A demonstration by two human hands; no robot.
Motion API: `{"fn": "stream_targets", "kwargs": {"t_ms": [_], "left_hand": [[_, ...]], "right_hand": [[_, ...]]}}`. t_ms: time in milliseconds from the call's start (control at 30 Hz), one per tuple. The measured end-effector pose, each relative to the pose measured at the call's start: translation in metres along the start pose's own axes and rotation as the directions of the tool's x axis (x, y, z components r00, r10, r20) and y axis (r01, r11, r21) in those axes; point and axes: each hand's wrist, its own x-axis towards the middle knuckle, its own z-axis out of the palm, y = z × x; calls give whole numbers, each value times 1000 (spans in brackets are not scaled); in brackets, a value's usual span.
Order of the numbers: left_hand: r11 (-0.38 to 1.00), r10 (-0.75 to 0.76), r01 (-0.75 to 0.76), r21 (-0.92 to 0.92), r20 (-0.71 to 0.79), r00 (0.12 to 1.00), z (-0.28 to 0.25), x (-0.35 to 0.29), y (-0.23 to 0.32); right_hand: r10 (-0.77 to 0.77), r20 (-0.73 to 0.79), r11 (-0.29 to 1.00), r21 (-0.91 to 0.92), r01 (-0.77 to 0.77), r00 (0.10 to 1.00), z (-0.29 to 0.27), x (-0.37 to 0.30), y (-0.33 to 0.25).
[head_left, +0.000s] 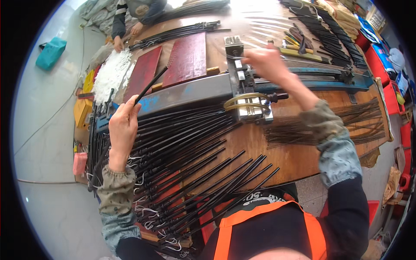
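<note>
My left hand (123, 128) is closed around a slim black rod (152, 82), which slants up and to the right. Its far end reaches the edge of a dark red board (187, 56). At the far side of a metal clamping fixture (253, 106), my right hand (266, 63) is closed, slightly smeared by motion. A thin metal piece (235, 57) shows at its fingertips, and a dark knob (271, 42) sticks up behind it; what the fingers grip is not clear. Many black rods with white cords (186, 162) lie fanned out below the left hand.
A long grey-blue steel beam (186, 93) crosses the wooden table (277, 162). Thin brown rods or springs (325, 123) lie at right. A heap of white pieces (110, 76) is at far left, beside another person's hand (118, 43). Red bins (392, 97) stand along the right.
</note>
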Motion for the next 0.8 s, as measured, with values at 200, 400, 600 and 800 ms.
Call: {"fn": "stream_targets", "kwargs": {"t_ms": [200,400,600,800], "left_hand": [[969,234,-241,64,97,967,63,30,16],[953,293,-272,-132,181,939,148,81,76],[940,277,-226,-254,187,942,157,79,73],[919,185,-151,-364,59,981,166,73,76]], "right_hand": [[87,-87,919,-377,-114,992,-83,-127,116],[124,-177,953,-251,-166,976,-99,-149,139],[162,-194,953,-225,-205,968,-85,-171,162],[214,-241,955,-153,-255,947,-79,-167,155]]}}
